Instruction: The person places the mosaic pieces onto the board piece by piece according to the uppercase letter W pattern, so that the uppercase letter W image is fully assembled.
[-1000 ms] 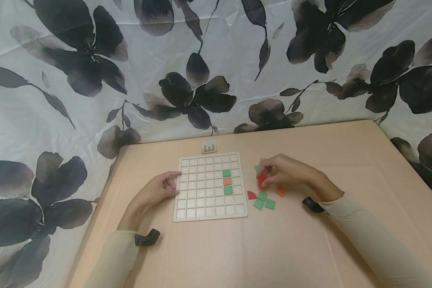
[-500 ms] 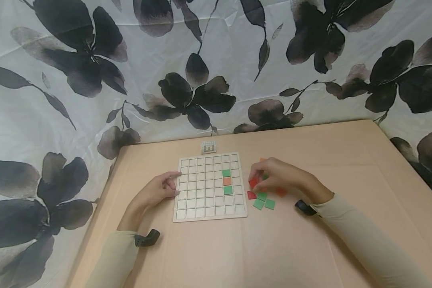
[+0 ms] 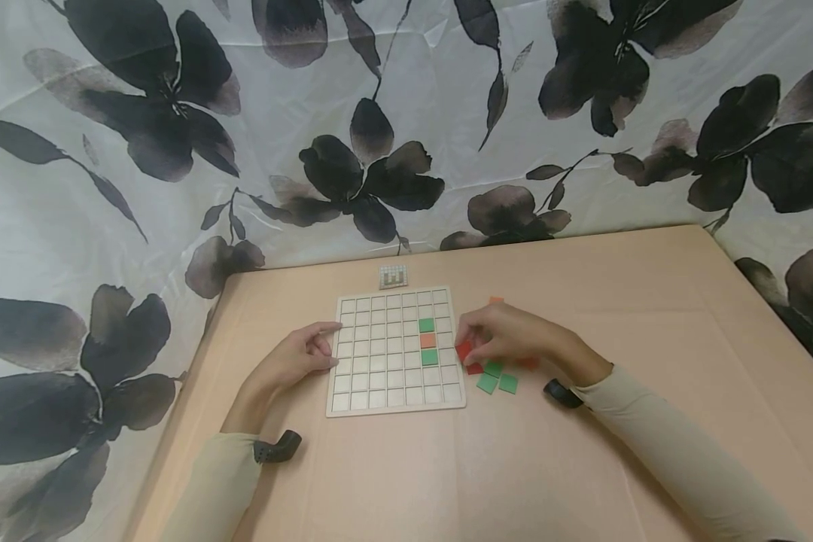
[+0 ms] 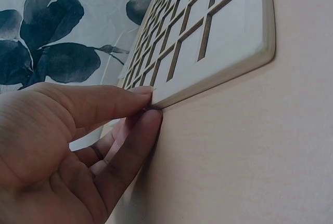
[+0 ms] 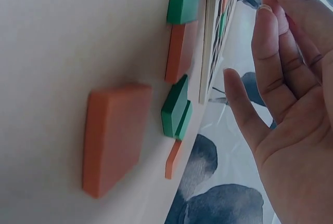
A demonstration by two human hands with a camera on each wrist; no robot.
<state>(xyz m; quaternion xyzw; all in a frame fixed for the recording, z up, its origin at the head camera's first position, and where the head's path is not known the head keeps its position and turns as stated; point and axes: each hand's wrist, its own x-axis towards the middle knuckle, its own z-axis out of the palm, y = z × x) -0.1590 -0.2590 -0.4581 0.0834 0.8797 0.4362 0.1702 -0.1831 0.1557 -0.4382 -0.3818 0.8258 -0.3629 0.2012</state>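
Left hand: (image 3: 296, 355) loosely bent, thumb and fingertip touching the left rim of the square, pale wooden grid board (image 3: 378, 380); whether it grips the rim I cannot tell.
Right hand: (image 3: 511, 331) thumb and fingers closed on a flat red piece (image 3: 464, 351), held at the board's right rim; the piece's exact shape is partly hidden.
Grid board: lies on the table; in the second column from the right, from far to near, sit a green square tile (image 3: 426, 325), an orange square tile (image 3: 427, 341) and another green square tile (image 3: 430, 357).
Loose pieces: right of the board, three flat green tiles (image 3: 508, 384) near; a second red piece (image 3: 474, 369) and orange tiles (image 5: 117, 135) under or around the right hand.
Far side: small grey card with a printed grid (image 3: 393, 277), just beyond the board.
Surroundings: light wood-toned table (image 3: 393, 474); white cloth with dark flowers (image 3: 461, 173) behind.
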